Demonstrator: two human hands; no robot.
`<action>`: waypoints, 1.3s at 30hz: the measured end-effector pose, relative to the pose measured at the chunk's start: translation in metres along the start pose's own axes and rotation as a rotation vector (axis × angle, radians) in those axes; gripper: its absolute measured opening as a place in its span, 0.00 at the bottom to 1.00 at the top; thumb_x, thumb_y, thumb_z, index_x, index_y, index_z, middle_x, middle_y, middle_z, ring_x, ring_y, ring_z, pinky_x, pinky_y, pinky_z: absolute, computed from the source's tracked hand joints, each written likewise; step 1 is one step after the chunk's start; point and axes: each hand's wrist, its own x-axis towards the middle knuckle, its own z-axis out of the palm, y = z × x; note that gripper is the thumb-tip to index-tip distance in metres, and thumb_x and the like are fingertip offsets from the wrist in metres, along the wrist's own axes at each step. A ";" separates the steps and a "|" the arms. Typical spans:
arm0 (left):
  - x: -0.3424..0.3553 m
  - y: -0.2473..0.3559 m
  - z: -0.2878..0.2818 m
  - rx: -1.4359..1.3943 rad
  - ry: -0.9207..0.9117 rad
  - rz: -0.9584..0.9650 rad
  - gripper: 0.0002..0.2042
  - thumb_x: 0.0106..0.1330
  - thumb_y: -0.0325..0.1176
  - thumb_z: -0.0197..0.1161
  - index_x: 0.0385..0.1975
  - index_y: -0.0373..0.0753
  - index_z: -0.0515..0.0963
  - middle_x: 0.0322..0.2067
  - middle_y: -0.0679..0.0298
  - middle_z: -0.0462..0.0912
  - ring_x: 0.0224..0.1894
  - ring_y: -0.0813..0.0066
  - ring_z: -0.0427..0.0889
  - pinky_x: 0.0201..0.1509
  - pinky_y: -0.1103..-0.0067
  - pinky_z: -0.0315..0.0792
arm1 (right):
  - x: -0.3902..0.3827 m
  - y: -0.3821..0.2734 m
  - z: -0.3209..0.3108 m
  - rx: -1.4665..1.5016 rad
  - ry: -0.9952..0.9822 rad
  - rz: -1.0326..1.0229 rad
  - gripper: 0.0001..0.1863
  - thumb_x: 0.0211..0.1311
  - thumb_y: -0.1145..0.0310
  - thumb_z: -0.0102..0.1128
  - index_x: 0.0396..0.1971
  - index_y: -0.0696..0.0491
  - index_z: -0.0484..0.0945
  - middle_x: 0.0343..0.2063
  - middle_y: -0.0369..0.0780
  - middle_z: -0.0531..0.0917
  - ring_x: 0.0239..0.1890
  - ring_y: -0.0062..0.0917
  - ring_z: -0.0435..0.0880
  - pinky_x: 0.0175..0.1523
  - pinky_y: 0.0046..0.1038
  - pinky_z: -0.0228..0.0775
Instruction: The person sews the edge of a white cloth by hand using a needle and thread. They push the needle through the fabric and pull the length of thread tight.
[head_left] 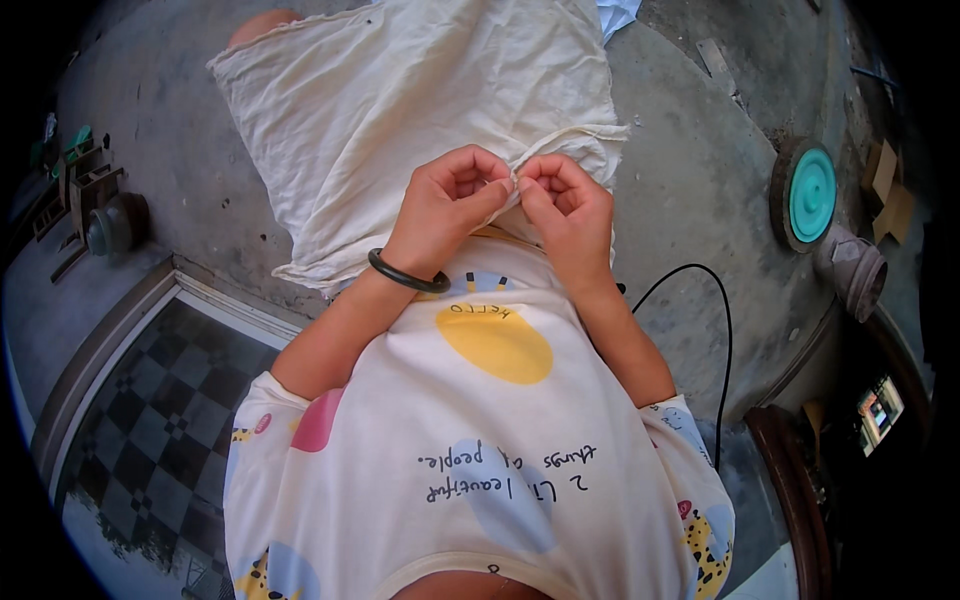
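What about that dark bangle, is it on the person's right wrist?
No, the dark bangle circles the left wrist; the right wrist is bare.

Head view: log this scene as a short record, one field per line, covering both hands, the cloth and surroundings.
left hand: pinching the white cloth, bangle on wrist
right hand: pinching the cloth close beside the left
cloth state: wrinkled, spread out beyond the hands
right side: black cable; turquoise round lid farther out
left side: checkered tiles
ground: grey floor
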 end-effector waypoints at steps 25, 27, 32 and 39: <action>-0.001 -0.003 -0.009 -0.062 -0.026 -0.153 0.07 0.70 0.36 0.63 0.36 0.40 0.80 0.23 0.75 0.76 0.25 0.90 0.69 0.28 0.89 0.59 | -0.005 0.007 0.002 0.057 -0.090 0.004 0.04 0.66 0.80 0.57 0.39 0.59 0.77 0.32 0.29 0.78 0.33 0.08 0.74 0.37 0.12 0.65; -0.001 -0.004 -0.009 -0.087 -0.013 -0.154 0.05 0.70 0.34 0.63 0.36 0.40 0.80 0.23 0.75 0.75 0.25 0.90 0.69 0.29 0.89 0.60 | -0.005 0.008 0.002 0.048 -0.085 -0.017 0.03 0.66 0.80 0.57 0.39 0.59 0.76 0.32 0.29 0.78 0.33 0.08 0.74 0.37 0.12 0.65; -0.001 -0.003 -0.009 -0.084 -0.025 -0.162 0.05 0.69 0.33 0.62 0.36 0.40 0.80 0.24 0.75 0.75 0.25 0.89 0.69 0.28 0.89 0.60 | -0.005 0.007 0.000 0.015 -0.079 0.000 0.04 0.64 0.80 0.58 0.37 0.59 0.75 0.32 0.31 0.80 0.34 0.11 0.79 0.41 0.16 0.73; -0.002 -0.003 -0.008 -0.088 -0.021 -0.136 0.05 0.70 0.33 0.62 0.36 0.39 0.79 0.24 0.74 0.76 0.25 0.89 0.69 0.28 0.88 0.60 | -0.006 0.009 0.003 0.019 -0.057 -0.014 0.04 0.63 0.80 0.58 0.37 0.59 0.75 0.32 0.31 0.80 0.34 0.11 0.79 0.41 0.17 0.73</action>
